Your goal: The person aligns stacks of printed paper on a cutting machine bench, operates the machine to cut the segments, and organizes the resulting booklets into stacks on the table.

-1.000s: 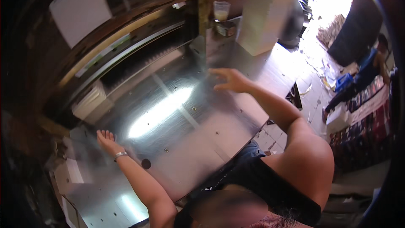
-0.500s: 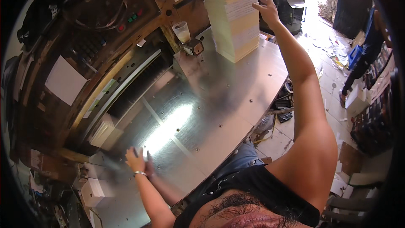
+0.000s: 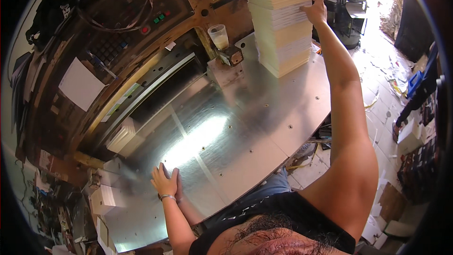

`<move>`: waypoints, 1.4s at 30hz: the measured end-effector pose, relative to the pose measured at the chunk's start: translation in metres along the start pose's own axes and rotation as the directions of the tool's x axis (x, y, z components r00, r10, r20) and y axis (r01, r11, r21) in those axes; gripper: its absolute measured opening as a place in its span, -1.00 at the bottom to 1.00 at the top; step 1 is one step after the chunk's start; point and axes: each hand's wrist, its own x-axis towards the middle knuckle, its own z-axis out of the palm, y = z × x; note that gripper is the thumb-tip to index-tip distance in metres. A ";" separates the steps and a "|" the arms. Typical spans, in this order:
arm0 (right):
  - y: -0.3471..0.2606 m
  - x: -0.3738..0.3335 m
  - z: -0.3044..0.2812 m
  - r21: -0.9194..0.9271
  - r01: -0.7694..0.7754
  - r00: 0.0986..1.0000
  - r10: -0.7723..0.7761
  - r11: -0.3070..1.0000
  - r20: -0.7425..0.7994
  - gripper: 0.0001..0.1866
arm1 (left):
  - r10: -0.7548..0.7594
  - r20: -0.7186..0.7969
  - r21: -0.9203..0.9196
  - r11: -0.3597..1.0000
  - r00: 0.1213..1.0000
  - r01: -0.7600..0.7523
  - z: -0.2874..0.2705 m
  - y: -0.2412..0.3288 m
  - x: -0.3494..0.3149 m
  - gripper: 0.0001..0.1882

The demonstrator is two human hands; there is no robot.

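A tall stack of cream and white paper blocks (image 3: 279,30) stands upright at the back right of the shiny metal table (image 3: 255,130). Against its right side rests my right hand (image 3: 317,11), with fingers apart; one finger points up, and the thumb side touches the pages. My left hand (image 3: 165,182), wearing a bracelet, lies on the metal at the lower left, its fingers stretched out and nothing in them. A dark reflection shows beside it. Toward the machine's slot sits a smaller paper stack (image 3: 123,136), and another white block (image 3: 103,200) stands at the left edge.
A clear plastic cup (image 3: 218,38) stands on a small block behind the table. The control panel (image 3: 120,30) with buttons and a keypad rises at the back left, a white sheet (image 3: 81,84) lying on it. Scraps litter the tiled floor (image 3: 373,127); a person's leg shows at far right.
My view has shifted, so the table and stack appear further right. My left hand, blurred before, now rests flat. My right hand is now against the stack's side.
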 end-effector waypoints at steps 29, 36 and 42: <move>-0.113 -0.031 -0.104 -0.502 0.797 0.537 -0.775 0.337 0.332 -0.17 | 0.043 -0.061 -0.087 0.995 0.997 -0.048 -0.005 0.000 0.006 -0.21; -0.169 -0.128 -0.159 -0.303 0.914 0.354 -0.895 0.269 0.273 -0.33 | 0.109 -0.217 -0.359 0.915 0.970 -0.183 0.018 -0.009 -0.008 -0.18; -0.179 -0.234 -0.158 0.067 0.883 0.380 -0.794 0.464 0.474 -0.41 | 0.525 -0.493 -0.573 0.403 0.693 -0.713 -0.019 0.110 -0.044 0.37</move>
